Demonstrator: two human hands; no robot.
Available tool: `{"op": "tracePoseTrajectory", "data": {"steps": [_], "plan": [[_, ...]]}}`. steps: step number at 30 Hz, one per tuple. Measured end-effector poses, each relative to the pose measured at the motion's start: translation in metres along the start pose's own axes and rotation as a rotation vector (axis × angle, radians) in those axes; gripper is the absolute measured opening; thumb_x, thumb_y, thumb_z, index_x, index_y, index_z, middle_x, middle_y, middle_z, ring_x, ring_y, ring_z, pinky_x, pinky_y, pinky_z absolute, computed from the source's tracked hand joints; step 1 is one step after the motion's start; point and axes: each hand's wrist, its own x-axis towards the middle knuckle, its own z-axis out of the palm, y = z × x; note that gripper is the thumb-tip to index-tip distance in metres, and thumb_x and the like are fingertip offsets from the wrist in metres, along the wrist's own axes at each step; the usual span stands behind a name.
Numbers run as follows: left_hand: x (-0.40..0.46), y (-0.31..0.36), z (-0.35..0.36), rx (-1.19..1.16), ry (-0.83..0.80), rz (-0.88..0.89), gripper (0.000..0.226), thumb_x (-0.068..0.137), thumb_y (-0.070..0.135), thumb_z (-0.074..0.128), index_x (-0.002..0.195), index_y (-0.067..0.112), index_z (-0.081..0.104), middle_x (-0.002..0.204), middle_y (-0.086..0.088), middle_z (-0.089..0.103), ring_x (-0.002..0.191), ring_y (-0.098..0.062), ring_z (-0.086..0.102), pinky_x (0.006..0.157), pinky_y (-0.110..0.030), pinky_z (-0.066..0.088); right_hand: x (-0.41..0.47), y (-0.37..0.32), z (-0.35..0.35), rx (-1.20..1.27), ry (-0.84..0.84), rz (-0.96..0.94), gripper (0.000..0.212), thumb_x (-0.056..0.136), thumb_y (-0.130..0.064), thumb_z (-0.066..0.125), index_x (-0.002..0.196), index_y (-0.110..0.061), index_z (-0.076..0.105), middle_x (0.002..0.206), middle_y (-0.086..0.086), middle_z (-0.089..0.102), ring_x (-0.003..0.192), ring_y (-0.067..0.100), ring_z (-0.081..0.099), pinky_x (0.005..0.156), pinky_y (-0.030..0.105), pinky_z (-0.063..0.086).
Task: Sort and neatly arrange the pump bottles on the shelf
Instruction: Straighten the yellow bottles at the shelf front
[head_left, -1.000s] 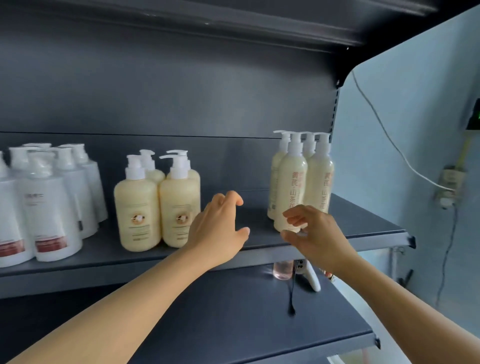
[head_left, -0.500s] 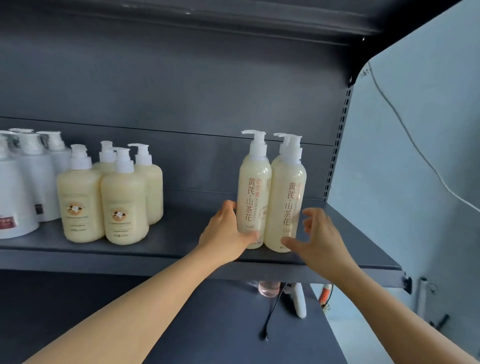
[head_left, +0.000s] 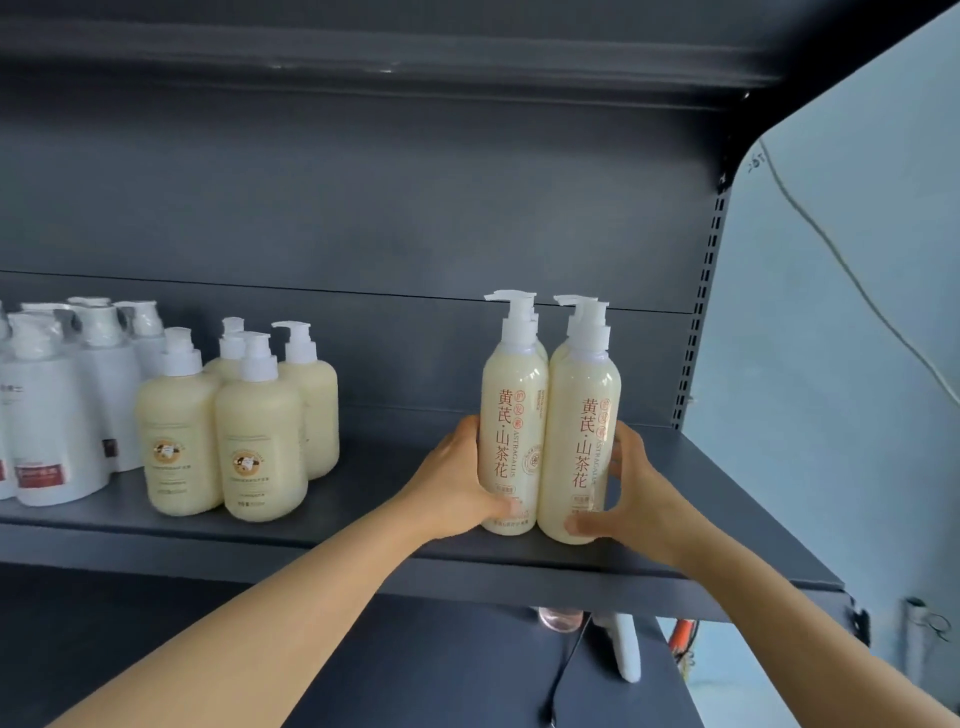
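Tall cream pump bottles with red lettering stand in a tight group on the dark grey shelf (head_left: 363, 499), two in front and more hidden behind. My left hand (head_left: 457, 483) grips the low left side of the front left tall bottle (head_left: 511, 415), thumb across its front. My right hand (head_left: 631, 499) wraps the low right side of the front right tall bottle (head_left: 582, 431), with its thumb on the bottle's front near the base. Squat cream pump bottles (head_left: 260, 441) stand in a cluster to the left, and white pump bottles (head_left: 57, 415) fill the far left.
The shelf's back panel rises close behind the bottles, and another shelf hangs overhead. A lower shelf (head_left: 415, 665) sits below with a cable and a white object on it. A pale blue wall (head_left: 831, 364) with a hanging wire bounds the right side.
Both hands have closed in from either side onto the tall bottle group, now grasping the two front bottles. The view has shifted closer and to the right.
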Motion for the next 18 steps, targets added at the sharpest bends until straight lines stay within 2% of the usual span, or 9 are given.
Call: {"op": "tracePoseTrajectory", "data": {"steps": [3,6,10,12,14,18], "plan": [[0.006,0.006,-0.014,0.040,-0.090,0.033,0.085,0.073,0.014,0.077,0.138,0.029,0.024,0.123,0.016,0.047,0.106,-0.003,0.047,0.087,-0.022,0.040,0.007,-0.008,-0.007,0.034,-0.141,-0.018,0.119,0.068,-0.009,0.082,0.145,-0.034,-0.006,0.121,-0.019,0.041,0.119,0.012,0.043,0.097,0.025,0.041],[0.014,0.010,-0.026,0.047,-0.165,0.034,0.095,0.072,0.011,0.078,0.142,0.031,0.017,0.124,0.017,0.046,0.110,-0.006,0.048,0.090,-0.024,0.042,0.013,-0.009,-0.010,0.049,-0.209,-0.020,0.122,0.069,-0.006,0.080,0.143,-0.036,-0.012,0.128,-0.012,0.037,0.124,0.013,0.039,0.098,0.027,0.042],[0.026,0.018,-0.034,-0.043,-0.253,0.061,0.105,0.073,0.001,0.076,0.144,0.033,0.005,0.120,0.015,0.043,0.111,-0.003,0.049,0.083,-0.018,0.045,0.018,-0.005,-0.014,0.054,-0.263,-0.028,0.121,0.069,-0.007,0.081,0.139,-0.039,-0.011,0.133,-0.010,0.033,0.125,0.011,0.038,0.085,0.017,0.049],[0.032,0.020,-0.034,-0.098,-0.266,0.089,0.112,0.072,-0.002,0.076,0.143,0.036,-0.001,0.125,0.013,0.040,0.115,-0.004,0.049,0.079,-0.017,0.048,0.021,-0.002,-0.014,0.053,-0.269,-0.039,0.123,0.067,-0.009,0.083,0.139,-0.042,-0.011,0.134,-0.010,0.032,0.125,0.011,0.038,0.092,0.022,0.048],[0.037,0.019,-0.034,-0.162,-0.273,0.098,0.119,0.071,-0.004,0.076,0.143,0.041,-0.008,0.121,0.017,0.041,0.109,0.001,0.050,0.078,-0.018,0.050,0.024,0.002,-0.013,0.059,-0.266,-0.048,0.123,0.065,-0.010,0.084,0.137,-0.045,-0.010,0.134,-0.011,0.031,0.126,0.011,0.038,0.099,0.027,0.045],[0.041,0.018,-0.036,-0.214,-0.258,0.120,0.118,0.071,-0.005,0.075,0.144,0.039,-0.007,0.118,0.016,0.046,0.106,0.001,0.053,0.078,-0.020,0.053,0.026,0.006,-0.012,0.094,-0.269,-0.067,0.121,0.064,-0.009,0.085,0.132,-0.051,-0.007,0.135,-0.013,0.031,0.126,0.008,0.037,0.093,0.020,0.047]]}}
